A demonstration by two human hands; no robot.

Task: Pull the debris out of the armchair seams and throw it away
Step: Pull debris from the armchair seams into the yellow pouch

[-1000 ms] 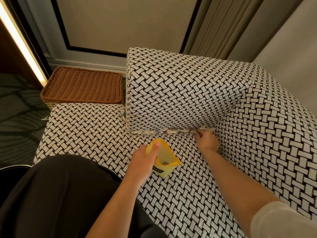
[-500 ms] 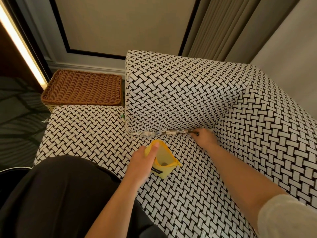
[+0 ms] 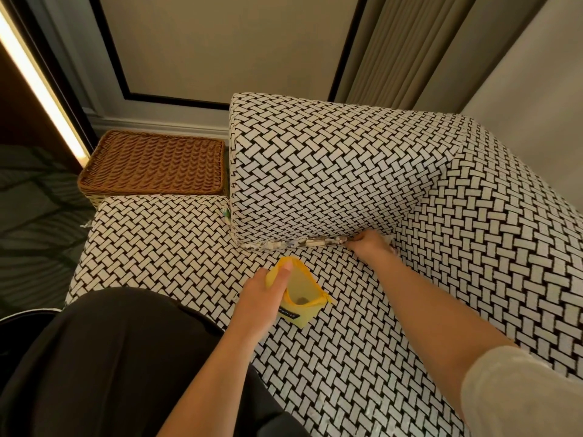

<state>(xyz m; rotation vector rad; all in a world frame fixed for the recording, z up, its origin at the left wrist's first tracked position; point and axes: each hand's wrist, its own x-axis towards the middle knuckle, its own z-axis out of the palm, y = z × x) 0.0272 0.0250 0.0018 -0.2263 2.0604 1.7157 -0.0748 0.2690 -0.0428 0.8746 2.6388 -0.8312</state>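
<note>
left hand [image 3: 262,298] grips the yellow pouch [image 3: 304,294] on the seat cushion [image 3: 347,357], mouth open for scraps; debris [image 3: 296,244] lines the seam under the armrest [image 3: 315,171]; right hand [image 3: 370,246] reaches its back-corner end, grip unclear.

Ahead of us the wall holds a large beige panel [image 3: 220,42] set in a thin dark frame, with a pale moulded skirting [image 3: 157,124] along its foot. To the right of it hang pleated curtains [image 3: 403,48] in a muted grey-brown, and beyond them we see a plain light wall [image 3: 536,74]. Along the left edge a bright strip light [image 3: 38,83] runs slantwise, giving a warm glow. The floor on that side is a dark carpet [image 3: 31,216] with a faint pattern of lines. A brown wicker basket [image 3: 154,162] stands against the skirting, just beside the armchair [image 3: 315,159], which is covered in black-and-white basket-weave fabric.
</note>
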